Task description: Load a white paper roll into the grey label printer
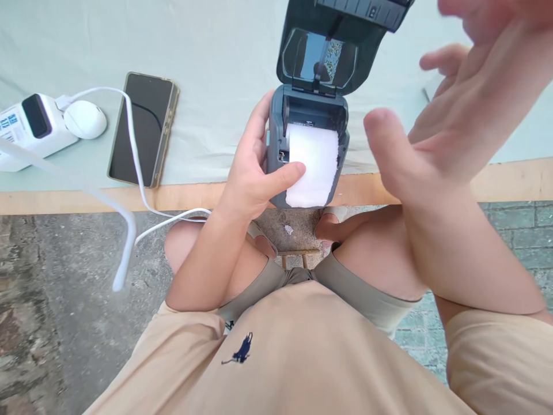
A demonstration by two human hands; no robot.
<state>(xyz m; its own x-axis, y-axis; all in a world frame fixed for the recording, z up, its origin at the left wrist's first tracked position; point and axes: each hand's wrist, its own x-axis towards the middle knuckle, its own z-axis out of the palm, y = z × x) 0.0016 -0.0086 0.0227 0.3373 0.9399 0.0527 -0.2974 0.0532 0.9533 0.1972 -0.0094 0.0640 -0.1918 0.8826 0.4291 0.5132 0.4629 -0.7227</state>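
Observation:
A dark grey portable receipt printer [276, 193] is held near the table's front edge by my left hand [250, 161]. Its lid [367, 55] is swung up and back, showing a see-through window. A white paper roll [313, 153] sits in the compartment, its loose end lying over the printer's front. My left thumb presses on that paper while the fingers wrap round the printer's left side. To the right, apart from the printer, my right hand [449, 121] is raised with fingers spread and nothing visible in it. Its upper fingers are cut off by the frame edge.
A smartphone [144, 127] lies on the pale tablecloth [207, 52] at left. Beside it is a white power strip [38, 129] with a round white plug [85, 119]. A white cable [133, 135] crosses the phone and hangs over the wooden table edge [194, 193].

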